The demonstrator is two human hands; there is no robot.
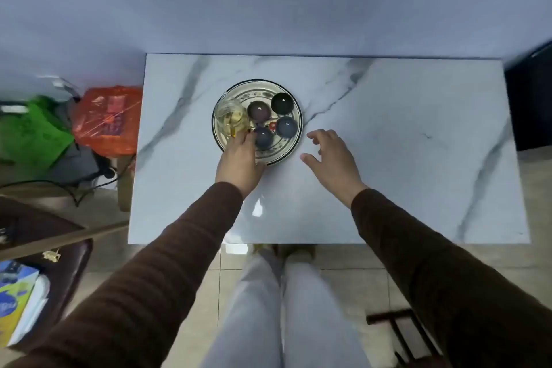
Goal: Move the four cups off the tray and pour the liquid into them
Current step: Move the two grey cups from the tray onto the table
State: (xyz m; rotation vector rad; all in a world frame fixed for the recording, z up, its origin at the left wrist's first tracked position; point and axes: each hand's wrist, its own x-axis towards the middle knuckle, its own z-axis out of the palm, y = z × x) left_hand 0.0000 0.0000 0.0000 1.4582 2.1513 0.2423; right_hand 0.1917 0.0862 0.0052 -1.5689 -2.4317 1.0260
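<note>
A round patterned tray (285, 152) sits on the marble table. On it stand several small cups: a purple one (258, 110), a dark green one (282, 102), a blue-grey one (286, 126) and a grey-blue one (264, 137). A glass pitcher (230, 115) with yellowish liquid stands on the tray's left side. My left hand (239, 158) reaches over the tray's near edge, fingers at the pitcher's handle and next to the grey-blue cup; whether it grips is unclear. My right hand (331, 154) hovers open just right of the tray, holding nothing.
The white marble table (403, 143) extends to the right of the tray. Left of the table lie an orange bag (107, 122) and a green bag (33, 131) on the floor. A dark object (528, 98) stands at the table's right end.
</note>
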